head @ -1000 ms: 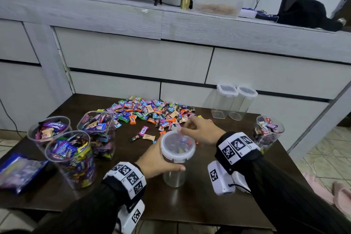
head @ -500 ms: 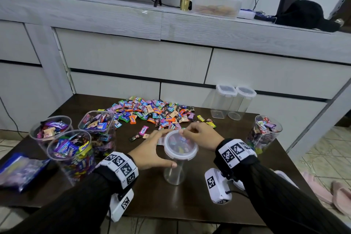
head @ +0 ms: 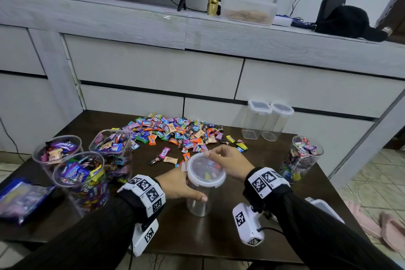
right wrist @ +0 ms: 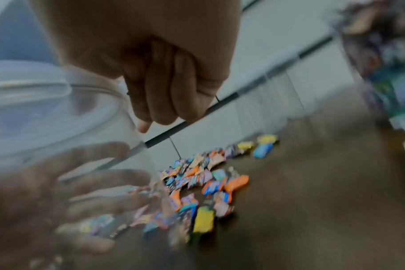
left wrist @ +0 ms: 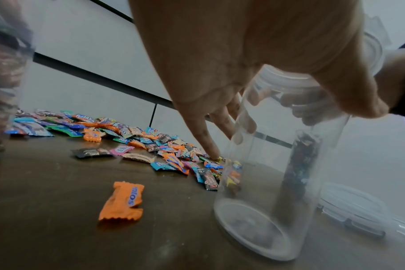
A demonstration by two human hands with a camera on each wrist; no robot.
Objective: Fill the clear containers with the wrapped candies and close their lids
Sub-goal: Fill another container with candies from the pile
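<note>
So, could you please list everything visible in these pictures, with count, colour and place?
Held container: one, clear, empty, table front centre.
Lid: one, translucent white, atop the held container.
Filled containers: four, clear, lidless; three left, one right.
Lidded empty containers: two, clear, table back right.
Loose candies: many, multicoloured, table centre.
Loose lid: one, translucent, right of the held container.
Bag: one, blue, table left edge.
Table: one, dark brown.
Left hand: grips the held container.
Right hand: fingers at the lid's far rim.

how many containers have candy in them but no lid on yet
4: three clustered at the table's left, one at its right edge.
</note>
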